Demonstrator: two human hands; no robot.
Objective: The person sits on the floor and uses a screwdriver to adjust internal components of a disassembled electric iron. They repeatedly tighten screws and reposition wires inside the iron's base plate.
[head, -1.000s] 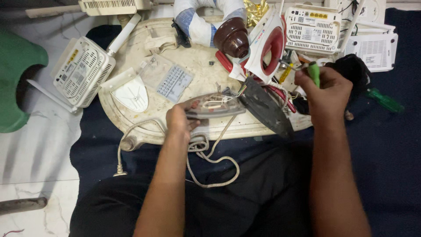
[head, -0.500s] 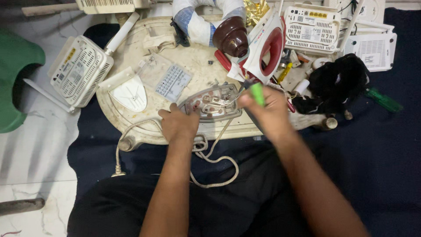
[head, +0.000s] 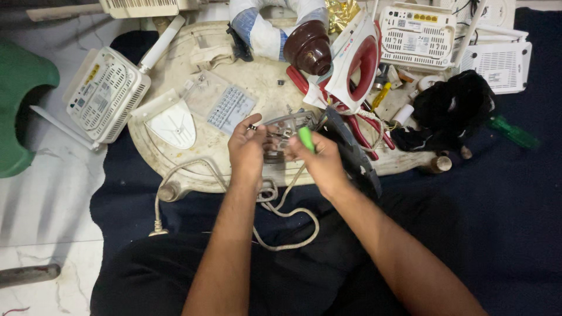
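My left hand (head: 248, 147) grips the left side of a grey metal iron part (head: 285, 125) lying near the front of a worn white oval tray (head: 187, 52). Close beside it, my right hand (head: 322, 162) holds a green-handled screwdriver (head: 305, 139), tip pointing down at that part. A dark iron soleplate (head: 354, 153) leans just right of my right hand. From under my hands, a white cord (head: 282, 219) runs over my lap to a plug (head: 158, 231).
On the tray are a white and red iron shell (head: 356, 58), a brown dome (head: 309, 48), red pliers (head: 298, 79), a white iron-shaped cover (head: 171, 122) and a black cloth (head: 453, 108). White routers (head: 102, 93) ring it. A green stool (head: 20, 111) stands left.
My right hand has brought the green screwdriver from the tray's right side over to the metal part. My left hand has shifted right along the part and raised its fingers.
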